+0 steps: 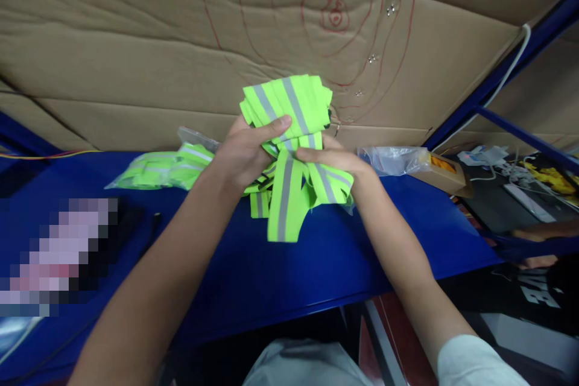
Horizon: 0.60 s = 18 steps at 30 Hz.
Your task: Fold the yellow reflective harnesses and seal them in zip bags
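Note:
Both my hands hold a bundle of neon-green straps with grey reflective stripes [289, 108] above the blue table [280, 277]. My left hand [246, 151] is closed round the upper, folded part, thumb across the front. My right hand [335, 160] grips the lower part, where loose strap ends hang down toward the table.
A clear bag with more green reflective straps [163, 169] lies on the table at the back left. Another clear plastic bag [393, 160] and a small cardboard box [446, 172] lie at the back right. A cardboard sheet [136, 42] forms the back wall. Another person's arm [543, 232] shows far right.

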Tool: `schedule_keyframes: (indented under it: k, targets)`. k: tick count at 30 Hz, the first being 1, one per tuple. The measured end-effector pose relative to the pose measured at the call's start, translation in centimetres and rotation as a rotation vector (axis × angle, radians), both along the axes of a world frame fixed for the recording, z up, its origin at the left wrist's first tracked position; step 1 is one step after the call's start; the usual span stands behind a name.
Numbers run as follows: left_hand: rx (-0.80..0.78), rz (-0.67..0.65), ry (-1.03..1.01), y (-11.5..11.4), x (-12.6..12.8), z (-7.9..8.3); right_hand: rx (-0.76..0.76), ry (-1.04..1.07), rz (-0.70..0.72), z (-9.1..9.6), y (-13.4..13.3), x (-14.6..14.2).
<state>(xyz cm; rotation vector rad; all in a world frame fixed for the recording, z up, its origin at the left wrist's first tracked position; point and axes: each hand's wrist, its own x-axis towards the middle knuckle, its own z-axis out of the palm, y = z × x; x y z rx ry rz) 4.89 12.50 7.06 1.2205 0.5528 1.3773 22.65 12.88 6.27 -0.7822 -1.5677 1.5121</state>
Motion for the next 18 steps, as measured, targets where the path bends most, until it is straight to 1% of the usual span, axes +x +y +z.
schedule_keyframes:
  k: [2, 3, 5, 6, 8, 10, 12, 13, 14, 15, 16, 18]
  targets:
    - [-0.032, 0.057, -0.003, 0.1, -0.4, -0.1, -0.098, 0.038, 0.123, 0.0, -0.6, -0.6]
    - [-0.038, 0.076, 0.011, 0.3, -0.6, -0.2, -0.12, 0.071, 0.143, 0.1, -0.9, -1.0]
    - [-0.014, 0.092, 0.045, 0.9, -0.8, -0.7, -0.16, 0.118, 0.135, 0.5, -1.3, -1.6]
    - [0.028, 0.105, 0.055, 1.2, -0.8, -1.0, -0.184, 0.128, 0.117, 0.6, -1.4, -1.8]
    - [0.175, 0.165, 0.061, 1.8, -0.4, -1.4, -0.24, 0.138, 0.086, 0.9, -1.4, -2.1]
    - [0.393, 0.258, 0.075, 2.0, 0.1, -1.3, -0.286, 0.124, 0.078, 0.9, -1.2, -2.2]
    - [0.578, 0.3, 0.134, 1.6, 0.4, -0.7, -0.307, 0.084, 0.081, 0.9, -1.1, -1.9]
    - [0.612, 0.282, 0.181, 1.1, 0.4, -0.2, -0.304, 0.059, 0.078, 0.9, -1.0, -1.6]
    - [0.597, 0.238, 0.234, 0.6, 0.3, 0.3, -0.291, 0.039, 0.069, 1.0, -1.0, -1.2]
    - [0.541, 0.184, 0.276, 0.0, 0.1, 0.9, -0.27, 0.025, 0.062, 1.2, -1.1, -0.7]
    - [0.48, 0.138, 0.29, -0.5, -0.1, 1.4, -0.237, 0.025, 0.063, 1.5, -1.1, -0.2]
    - [0.412, 0.095, 0.273, -1.4, -0.7, 2.3, -0.161, 0.061, 0.068, 2.3, -1.4, 0.8]
